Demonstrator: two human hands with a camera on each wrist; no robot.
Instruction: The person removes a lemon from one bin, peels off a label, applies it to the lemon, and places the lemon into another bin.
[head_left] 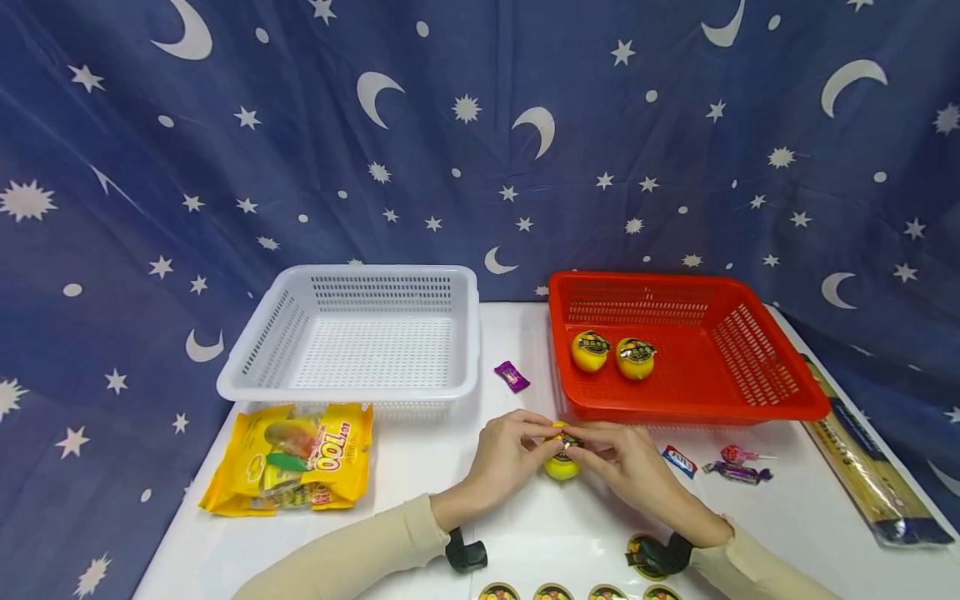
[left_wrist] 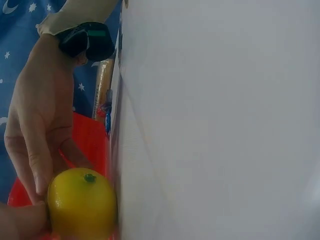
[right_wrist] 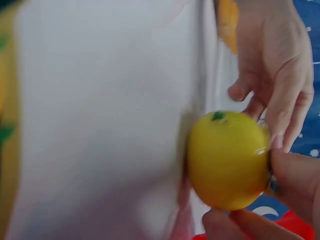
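A yellow toy lemon (head_left: 561, 467) sits just above the white table (head_left: 525, 533), held between both hands in the head view. My left hand (head_left: 542, 437) grips it from the left, and my right hand (head_left: 589, 445) pinches it from the right, fingertips at a dark round sticker (head_left: 568, 442) on its top. In the left wrist view the lemon (left_wrist: 82, 204) shows its green stem dot, with the right hand (left_wrist: 40, 125) curled behind it. The right wrist view shows the lemon (right_wrist: 227, 160) with the left hand's fingers (right_wrist: 280, 100) over it.
A red basket (head_left: 757, 392) at the back right holds two stickered lemons (head_left: 590, 350) (head_left: 635, 358). A white basket (head_left: 360, 392) stands at the back left, a yellow snack bag (head_left: 292, 467) before it. Loose candies (head_left: 512, 377) (head_left: 738, 467), a long packet (head_left: 870, 467) and a sticker row (head_left: 570, 592) lie around.
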